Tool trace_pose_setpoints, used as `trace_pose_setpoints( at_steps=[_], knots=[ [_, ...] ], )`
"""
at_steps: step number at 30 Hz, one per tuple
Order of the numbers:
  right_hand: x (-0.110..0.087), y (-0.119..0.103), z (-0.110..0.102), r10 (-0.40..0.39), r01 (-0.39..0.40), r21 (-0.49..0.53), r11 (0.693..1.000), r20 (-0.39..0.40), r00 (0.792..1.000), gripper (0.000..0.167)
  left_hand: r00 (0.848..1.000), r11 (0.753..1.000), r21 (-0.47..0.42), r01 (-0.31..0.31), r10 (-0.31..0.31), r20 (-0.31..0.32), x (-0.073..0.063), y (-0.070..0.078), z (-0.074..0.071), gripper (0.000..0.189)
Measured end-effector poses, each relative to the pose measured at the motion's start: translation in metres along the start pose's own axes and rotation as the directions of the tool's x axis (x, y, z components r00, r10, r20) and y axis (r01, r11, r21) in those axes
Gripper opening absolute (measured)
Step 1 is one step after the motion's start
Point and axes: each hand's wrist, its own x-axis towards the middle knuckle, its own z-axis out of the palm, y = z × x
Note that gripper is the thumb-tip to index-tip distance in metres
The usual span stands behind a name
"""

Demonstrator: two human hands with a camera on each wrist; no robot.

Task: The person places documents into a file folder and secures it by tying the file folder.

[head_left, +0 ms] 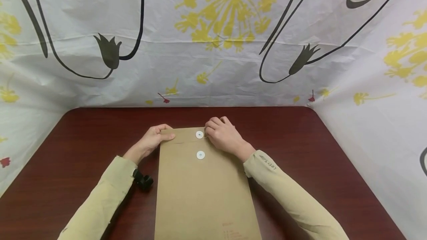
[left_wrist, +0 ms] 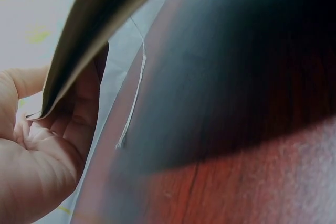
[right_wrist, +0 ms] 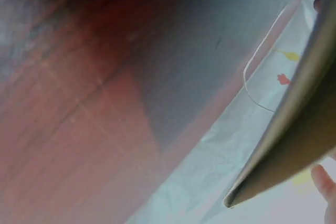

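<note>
A brown paper document envelope (head_left: 203, 188) with two white button discs, an upper disc (head_left: 199, 135) and a lower disc (head_left: 200, 155), extends toward me in the head view. My left hand (head_left: 154, 139) pinches its far left corner, thumb on top and fingers beneath. My right hand (head_left: 222, 134) is at the far edge beside the upper disc, fingers curled around the thin string that leads from the disc; its thumb is hidden there. In the left wrist view the pale string (left_wrist: 140, 77) dangles with a frayed end. The right wrist view shows the string (right_wrist: 245, 74) curving beyond the envelope (right_wrist: 286, 150).
The dark red wooden table (head_left: 287, 132) lies under the envelope. A white curtain (head_left: 213, 73) with yellow and grey flower prints stands around its far and side edges. A small black device (head_left: 143, 181) is on the left wrist.
</note>
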Motion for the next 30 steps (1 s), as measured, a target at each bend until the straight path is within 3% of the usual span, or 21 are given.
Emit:
trace_pose_setpoints(
  at_steps=[4,9,15,17,20,22,26,30],
  knots=[
    [-0.003,-0.003,-0.002,0.045,-0.051,0.093,0.994,0.069,0.997,0.012,1.0,1.0,0.006,-0.006,0.007,-0.008,0.0,-0.001,0.001,0.009],
    [-0.007,-0.005,-0.002,0.071,-0.085,0.106,0.991,0.126,0.989,0.015,1.0,1.0,-0.018,-0.001,0.001,-0.007,0.001,-0.003,0.001,0.008],
    [-0.011,-0.006,-0.001,0.083,-0.096,0.163,0.982,0.089,0.993,0.009,1.0,1.0,-0.014,0.002,-0.002,-0.005,0.002,-0.005,0.001,0.005],
    [-0.012,-0.006,-0.002,0.1,-0.115,0.257,0.96,0.071,0.992,0.009,1.0,1.0,0.001,0.0,0.0,-0.004,0.002,-0.004,0.001,0.006],
    [-0.012,-0.006,-0.003,0.132,-0.154,0.421,0.894,0.08,0.988,0.011,1.0,1.0,0.015,0.003,-0.003,-0.001,0.001,-0.004,0.001,0.008],
    [-0.012,-0.007,-0.005,0.165,-0.189,0.462,0.867,0.093,0.982,0.013,1.0,1.0,0.018,0.007,-0.007,0.001,0.001,-0.004,0.001,0.009],
    [-0.015,-0.011,-0.011,0.272,-0.28,0.392,0.876,0.078,0.959,0.013,1.0,1.0,0.026,0.007,-0.007,0.0,0.001,-0.004,-0.001,0.009],
    [-0.021,-0.021,-0.022,0.402,-0.4,0.317,0.86,0.062,0.914,0.011,1.0,0.999,0.034,0.006,-0.006,-0.005,0.0,-0.004,-0.003,0.008]
  ],
)
